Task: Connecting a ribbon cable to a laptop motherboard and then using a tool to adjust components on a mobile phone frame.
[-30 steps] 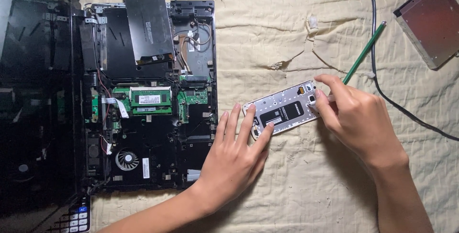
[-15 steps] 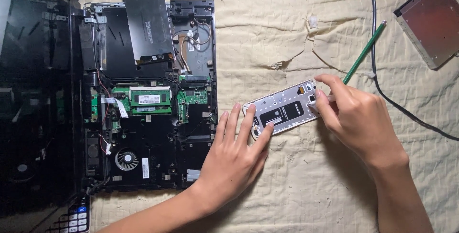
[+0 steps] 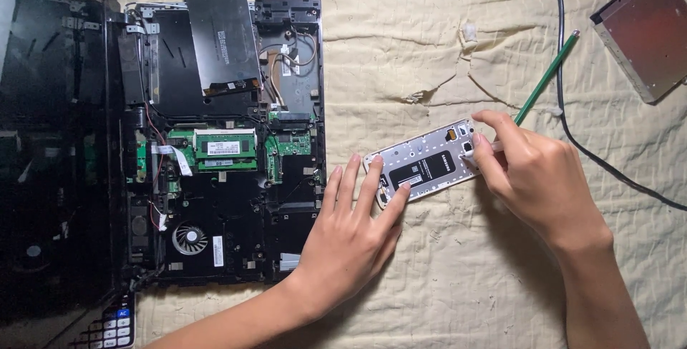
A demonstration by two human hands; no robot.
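An opened silver phone (image 3: 424,161) lies back-side up on the cream cloth (image 3: 444,263), its inner frame and black battery showing. My left hand (image 3: 352,231) rests flat with spread fingers, its fingertips pressing the phone's left end. My right hand (image 3: 533,173) grips a green-handled screwdriver (image 3: 545,78) like a pen, its tip at the phone's right end near the camera corner.
A disassembled laptop (image 3: 222,141) with exposed green boards, fan and a loose black drive sits at left, its dark lid further left. A black cable (image 3: 565,105) runs down the right side. A flat optical drive (image 3: 644,30) lies top right. A calculator corner (image 3: 111,324) shows bottom left.
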